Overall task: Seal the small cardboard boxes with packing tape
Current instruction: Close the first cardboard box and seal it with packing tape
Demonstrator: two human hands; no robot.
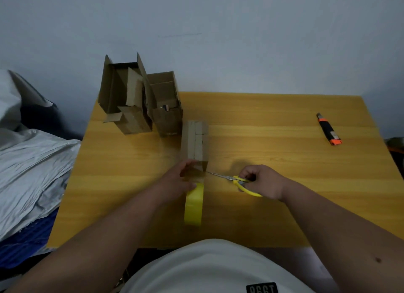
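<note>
Three brown cardboard boxes: two open tall ones (124, 98) (167, 102) at back left, one narrow closed box (195, 140) mid-table, long axis running away from the body. One yellow tape roll (193, 205), one yellow-handled scissors (238, 181), one orange-black utility knife (329, 129). Yellow wooden table (273, 205), grey wall (218, 30). Left hand (179, 179) pinching tape at the box's near end; right hand (262, 180) curled around scissors.

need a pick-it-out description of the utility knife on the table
On the wooden table, look to the far right corner, away from the boxes and both hands. The utility knife lies alone there, black with orange ends; the only other tool, the scissors, is yellow-handled.
</note>
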